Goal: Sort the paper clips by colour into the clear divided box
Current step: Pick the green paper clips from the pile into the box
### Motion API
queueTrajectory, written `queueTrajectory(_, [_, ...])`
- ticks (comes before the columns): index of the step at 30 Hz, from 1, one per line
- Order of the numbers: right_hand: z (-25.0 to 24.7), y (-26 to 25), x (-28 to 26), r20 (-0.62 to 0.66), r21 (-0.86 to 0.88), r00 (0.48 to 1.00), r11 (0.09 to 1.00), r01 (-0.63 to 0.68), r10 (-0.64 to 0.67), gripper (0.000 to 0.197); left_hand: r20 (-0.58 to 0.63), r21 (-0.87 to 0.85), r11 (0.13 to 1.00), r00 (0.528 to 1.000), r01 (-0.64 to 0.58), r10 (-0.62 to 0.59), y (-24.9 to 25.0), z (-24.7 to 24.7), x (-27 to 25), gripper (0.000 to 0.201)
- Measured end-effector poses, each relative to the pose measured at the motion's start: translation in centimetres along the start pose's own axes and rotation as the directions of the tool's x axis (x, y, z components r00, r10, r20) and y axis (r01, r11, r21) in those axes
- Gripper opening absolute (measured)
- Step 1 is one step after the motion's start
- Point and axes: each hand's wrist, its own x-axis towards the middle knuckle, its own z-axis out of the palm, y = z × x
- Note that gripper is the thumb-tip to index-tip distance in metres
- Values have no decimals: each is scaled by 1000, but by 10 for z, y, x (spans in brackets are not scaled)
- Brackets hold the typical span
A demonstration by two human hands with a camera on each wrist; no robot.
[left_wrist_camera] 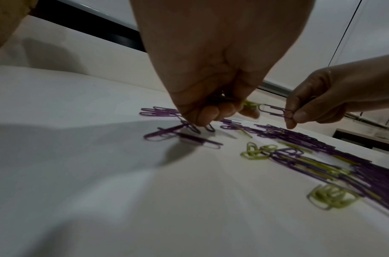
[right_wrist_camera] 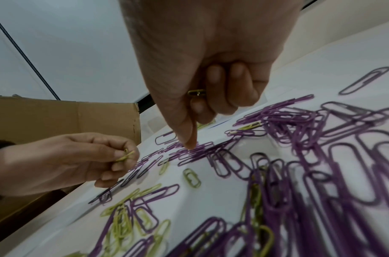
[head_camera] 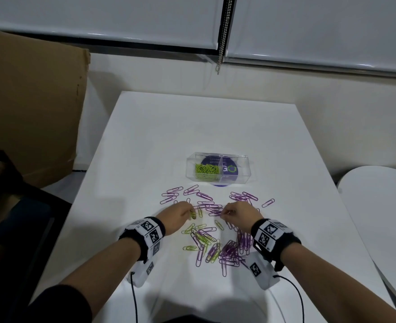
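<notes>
The clear divided box [head_camera: 243, 169] stands at mid-table, with green clips [head_camera: 206, 170] in its left half. Purple clips [head_camera: 229, 250] and green clips [head_camera: 193, 231] lie scattered and tangled on the white table in front of it. My left hand [head_camera: 190, 214] hovers over the pile and grips a small bunch of green clips [right_wrist_camera: 125, 155] in curled fingers. My right hand [head_camera: 226, 213] pinches a dark purple clip [left_wrist_camera: 275, 110] between thumb and forefinger. A green clip [right_wrist_camera: 197, 92] is tucked under its curled fingers. The right half of the box holds no clips that I can see.
A brown cardboard box [head_camera: 29, 101] stands left of the table, and a dark chair [head_camera: 17, 206] beside it. A round white table [head_camera: 378, 206] sits to the right. Cables trail from both wrist cameras over the near table edge.
</notes>
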Motion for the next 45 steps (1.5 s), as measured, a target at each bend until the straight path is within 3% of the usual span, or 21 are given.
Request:
queueTrajectory(4, [-1,3,-1,-6,-72,1000,997,-30,29,22,-51,30,1000,999,4,-2,5,-1,-2,21])
queueTrajectory(10, [15,0,-5,62,-279,998,960,19,-1,26,-33,205,979,999,-5,12,6,1,2,42])
queueTrajectory(17, [26,-4,-2,49,-261,999,965,15,-2,20,1,172,985,1000,7,-8,10,-1,2,34])
queueTrajectory(21, [25,2,-3,64,-34,998,999,19,-17,7,-4,154,988,1000,-15,15,9,-2,-3,33])
queueTrajectory(24, [14,12,-5,-8,187,999,982,-32,34,4,0,142,990,1000,9,-9,5,-2,0,34])
queueTrajectory(27, [-2,23,-1,-69,326,989,940,-101,130,24,9,119,992,999,34,-36,4,0,1,32])
queueTrajectory(30, [-19,32,10,-111,359,972,920,-155,207,25,-8,124,992,1000,27,-26,8,0,1,33])
queueTrajectory(34, [-25,34,25,-140,222,969,960,-171,205,25,26,144,989,999,27,-31,16,-3,9,31])
queueTrajectory(40, [-16,27,35,-8,-250,997,965,-82,83,25,75,327,942,995,-80,59,14,-1,18,28])
queueTrajectory(45, [-18,26,39,-12,-247,993,962,-113,114,23,75,416,907,996,-67,39,13,1,24,29])
